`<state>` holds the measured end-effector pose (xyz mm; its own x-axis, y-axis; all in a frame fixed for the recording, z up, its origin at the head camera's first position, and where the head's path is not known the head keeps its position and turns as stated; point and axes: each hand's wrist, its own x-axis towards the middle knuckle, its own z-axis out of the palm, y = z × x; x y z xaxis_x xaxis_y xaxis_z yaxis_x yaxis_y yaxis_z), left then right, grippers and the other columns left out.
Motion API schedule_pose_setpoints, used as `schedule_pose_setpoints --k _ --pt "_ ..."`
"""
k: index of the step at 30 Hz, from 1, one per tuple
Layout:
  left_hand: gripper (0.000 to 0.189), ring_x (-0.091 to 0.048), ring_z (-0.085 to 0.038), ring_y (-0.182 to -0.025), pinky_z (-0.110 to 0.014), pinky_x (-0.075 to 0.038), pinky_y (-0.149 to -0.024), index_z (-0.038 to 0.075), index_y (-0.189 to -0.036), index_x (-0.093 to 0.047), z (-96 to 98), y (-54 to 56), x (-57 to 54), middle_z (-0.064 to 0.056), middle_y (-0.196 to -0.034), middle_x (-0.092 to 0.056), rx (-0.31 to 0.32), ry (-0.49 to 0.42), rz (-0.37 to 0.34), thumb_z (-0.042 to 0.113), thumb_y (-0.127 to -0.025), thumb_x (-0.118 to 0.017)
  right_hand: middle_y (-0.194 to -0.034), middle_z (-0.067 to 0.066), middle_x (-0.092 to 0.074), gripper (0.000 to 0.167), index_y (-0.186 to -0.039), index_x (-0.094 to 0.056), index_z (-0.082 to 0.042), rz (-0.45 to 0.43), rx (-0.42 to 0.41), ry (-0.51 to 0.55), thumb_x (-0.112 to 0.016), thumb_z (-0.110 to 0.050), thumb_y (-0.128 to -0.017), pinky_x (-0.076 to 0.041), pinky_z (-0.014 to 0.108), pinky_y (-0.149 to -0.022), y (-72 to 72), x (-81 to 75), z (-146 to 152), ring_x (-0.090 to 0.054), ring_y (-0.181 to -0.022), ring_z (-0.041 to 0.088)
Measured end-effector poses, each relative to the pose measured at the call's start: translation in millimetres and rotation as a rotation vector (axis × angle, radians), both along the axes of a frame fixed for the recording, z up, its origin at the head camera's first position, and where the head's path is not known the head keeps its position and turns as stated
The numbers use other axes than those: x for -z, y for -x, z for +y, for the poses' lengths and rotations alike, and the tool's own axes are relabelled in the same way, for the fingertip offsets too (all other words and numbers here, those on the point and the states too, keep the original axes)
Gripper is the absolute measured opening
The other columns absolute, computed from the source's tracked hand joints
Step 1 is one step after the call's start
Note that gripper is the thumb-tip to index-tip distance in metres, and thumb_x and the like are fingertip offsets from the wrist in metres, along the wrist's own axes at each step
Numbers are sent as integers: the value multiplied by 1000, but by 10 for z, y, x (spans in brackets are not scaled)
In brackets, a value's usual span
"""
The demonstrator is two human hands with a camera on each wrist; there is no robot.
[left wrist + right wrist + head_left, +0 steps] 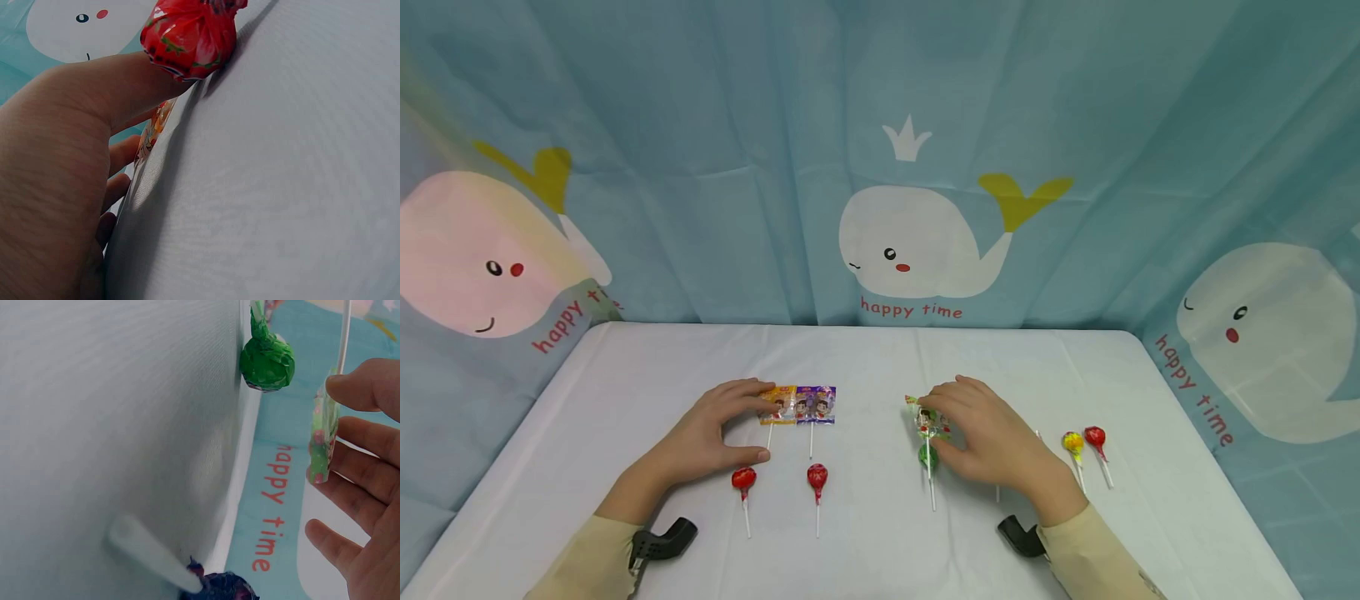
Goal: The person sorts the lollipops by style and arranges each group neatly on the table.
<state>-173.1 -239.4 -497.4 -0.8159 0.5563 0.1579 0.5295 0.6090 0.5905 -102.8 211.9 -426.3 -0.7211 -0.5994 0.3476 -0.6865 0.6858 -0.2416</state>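
My left hand (pixel 703 429) rests at the left, its fingertips over an orange flat-wrapped lollipop (pixel 786 402) and its thumb held well apart. Right beside that lies a purple flat-wrapped lollipop (pixel 817 405). Close to the left thumb is a red round lollipop (pixel 190 40); a second red lollipop (pixel 817 477) lies to its right. My right hand (pixel 992 429) pinches a green flat-wrapped lollipop (pixel 324 434) between thumb and fingers, lifted off the table with its stick pointing toward me. Behind its stick in the head view lies a green round lollipop (pixel 928 458).
On the right side of the white table (pixel 865 550) lie a yellow lollipop (pixel 1073 442) and a red one (pixel 1095 437). A dark blue lollipop (pixel 226 589) shows under the right hand in its wrist view. A blue whale-print curtain (pixel 760 250) hangs behind the table.
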Motion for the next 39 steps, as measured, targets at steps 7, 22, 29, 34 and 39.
schedule_pose_setpoints --k 7,22,29,34,39 --pt "65 -38 -38 -155 -79 -26 -120 33 -139 -75 3 2 -20 -1 -162 -54 -5 7 -4 49 -80 -96 -130 1 -71 43 -133 -73 -8 14 -19 5 -80 -21 -92 -40 54 -123 58 -18 -71 -64 -128 22" --pt "65 -38 -38 -155 -79 -27 -120 35 -139 -74 4 8 7 0 -162 -54 -8 -3 -4 48 -80 -96 -127 0 -72 40 -132 -73 -8 17 -37 22 -78 -20 -93 -40 54 -123 140 -109 -218 -65 -124 21" --pt "65 -38 -37 -155 -79 -28 -119 36 -140 -74 0 -5 13 1 -163 -54 1 -13 0 48 -80 -97 -129 0 -72 42 -133 -73 -9 2 -29 6 -78 -20 -93 -40 48 -123 207 -96 -285 -65 -125 22" --pt "65 -38 -37 -155 -78 -28 -120 36 -139 -74 -3 2 4 1 -162 -54 -1 -8 6 47 -79 -97 -130 0 -73 42 -133 -74 -8 -21 -26 9 -79 -20 -93 -42 43 -121 264 -69 -354 -65 -126 22" --pt "65 -39 -37 -154 -78 -28 -120 35 -139 -74 -8 6 3 0 -162 -54 -2 -1 6 47 -79 -97 -131 -1 -73 43 -134 -73 -10 -50 -14 0 -80 -22 -94 -44 44 -120 288 -63 -427 -64 -129 23"
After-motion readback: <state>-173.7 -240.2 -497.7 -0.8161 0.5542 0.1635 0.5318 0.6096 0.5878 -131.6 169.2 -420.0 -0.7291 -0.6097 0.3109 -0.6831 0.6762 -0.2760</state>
